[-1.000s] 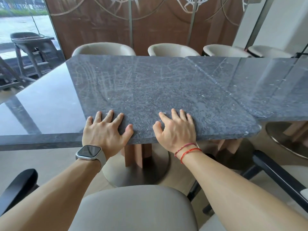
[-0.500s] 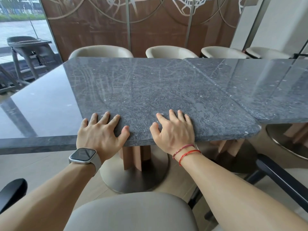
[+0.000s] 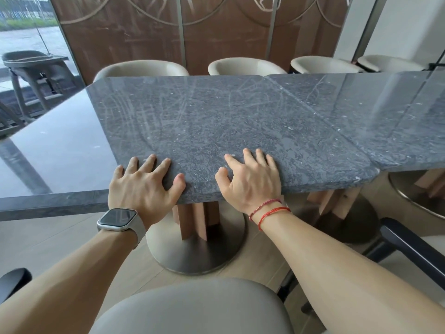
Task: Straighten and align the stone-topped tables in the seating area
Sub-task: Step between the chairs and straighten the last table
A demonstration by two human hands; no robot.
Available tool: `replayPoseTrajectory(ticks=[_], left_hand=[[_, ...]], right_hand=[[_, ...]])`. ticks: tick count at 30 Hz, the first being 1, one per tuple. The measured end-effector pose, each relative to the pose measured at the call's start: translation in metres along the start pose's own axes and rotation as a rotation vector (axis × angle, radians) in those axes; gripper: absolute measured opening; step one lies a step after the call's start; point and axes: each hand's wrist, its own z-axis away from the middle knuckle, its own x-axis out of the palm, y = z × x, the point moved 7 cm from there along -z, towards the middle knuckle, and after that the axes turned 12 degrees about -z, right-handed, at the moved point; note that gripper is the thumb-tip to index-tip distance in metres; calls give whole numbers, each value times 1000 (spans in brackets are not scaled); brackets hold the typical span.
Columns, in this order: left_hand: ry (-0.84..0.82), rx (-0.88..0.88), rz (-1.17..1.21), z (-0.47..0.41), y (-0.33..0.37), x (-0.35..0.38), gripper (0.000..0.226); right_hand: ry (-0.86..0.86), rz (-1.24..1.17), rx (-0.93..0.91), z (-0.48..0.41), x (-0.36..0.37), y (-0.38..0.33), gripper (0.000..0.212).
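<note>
Grey stone, mottled and scratched, tops the middle bench (image 3: 216, 121), a thick slab with clipped corners on a ribbed wooden post and a round brushed-metal foot (image 3: 197, 256). It lies in the centre of the view. Its right side butts against the right bench (image 3: 390, 112) of the same stone, and its left side meets the smoother, glossier left bench (image 3: 55, 150). The near edges of the middle and left benches run at an angle to each other. Pale rounded chairs (image 3: 142, 68) line the far side before a brown patterned wall, and a grey padded chair back (image 3: 192, 309) sits nearest.

Compared with a second ago, the slab lies much as it did and both hands keep their places, while the far chairs show lower in the view.

The left hand (image 3: 142, 186), with a watch (image 3: 118, 219) on its wrist, rests on the near edge with fingers spread flat on the stone. The right hand (image 3: 252, 182), with red cords (image 3: 269, 210) at its wrist, lies beside it, fingers fanned and pressing the top. Neither hand curls round anything.
</note>
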Motion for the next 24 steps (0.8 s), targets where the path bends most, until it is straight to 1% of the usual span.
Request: replayPoseTrajectory(ticks=[10, 14, 21, 24], left_hand=[[41, 1, 42, 1, 2, -3, 66], [86, -7, 56, 3, 2, -7, 65], [57, -8, 54, 2, 2, -5, 65], [74, 12, 36, 1, 3, -5, 63]], right_hand=[[56, -16, 20, 2, -3, 2, 61], [46, -25, 25, 3, -2, 1, 61], [23, -4, 37, 0, -2, 0, 60], [32, -4, 44, -1, -3, -1, 58]])
